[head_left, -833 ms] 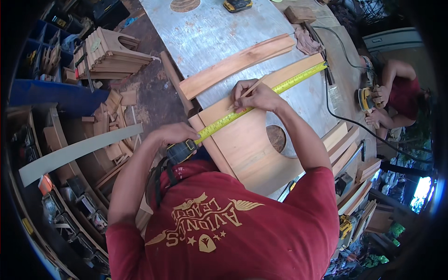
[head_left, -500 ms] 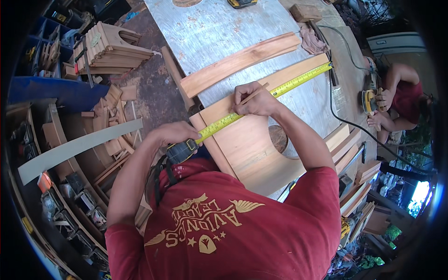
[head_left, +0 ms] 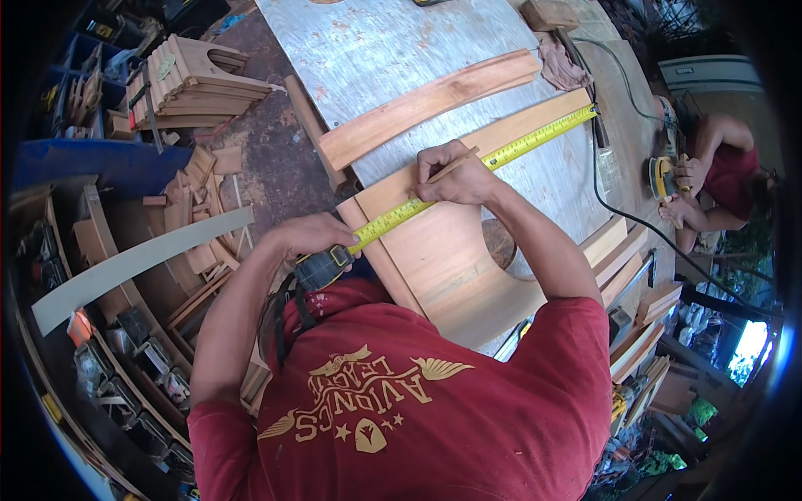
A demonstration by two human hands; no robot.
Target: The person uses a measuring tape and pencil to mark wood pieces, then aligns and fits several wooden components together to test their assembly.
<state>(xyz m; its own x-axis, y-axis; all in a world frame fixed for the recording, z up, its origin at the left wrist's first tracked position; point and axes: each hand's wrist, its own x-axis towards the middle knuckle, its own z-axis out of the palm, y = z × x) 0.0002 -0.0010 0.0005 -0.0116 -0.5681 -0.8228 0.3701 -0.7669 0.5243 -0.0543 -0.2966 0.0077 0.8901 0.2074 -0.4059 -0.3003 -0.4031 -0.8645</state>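
Note:
A yellow tape measure blade [head_left: 545,136] lies stretched across a pale wooden workpiece [head_left: 430,255] with a curved cutout, its far end by the right end of a long board edge. My left hand [head_left: 316,234] is closed on the dark tape measure case [head_left: 324,267] at the near left corner of the wood. Over the middle of the blade, my right hand [head_left: 459,177] grips a thin wooden pencil [head_left: 454,164] and rests its fingers against the tape's edge. The pencil's tip is hidden by the hand.
A curved wooden piece [head_left: 430,107] lies beyond the workpiece on the metal-topped bench [head_left: 376,50]. A black cable [head_left: 614,204] crosses at the right, where another person holds a yellow sander [head_left: 662,178]. Stacked cut parts [head_left: 196,83] and offcuts [head_left: 205,188] lie left.
The view has shifted slightly, with the bench a little higher in the picture. Both hands keep their hold, on the tape measure and the pencil, in nearly the same places.

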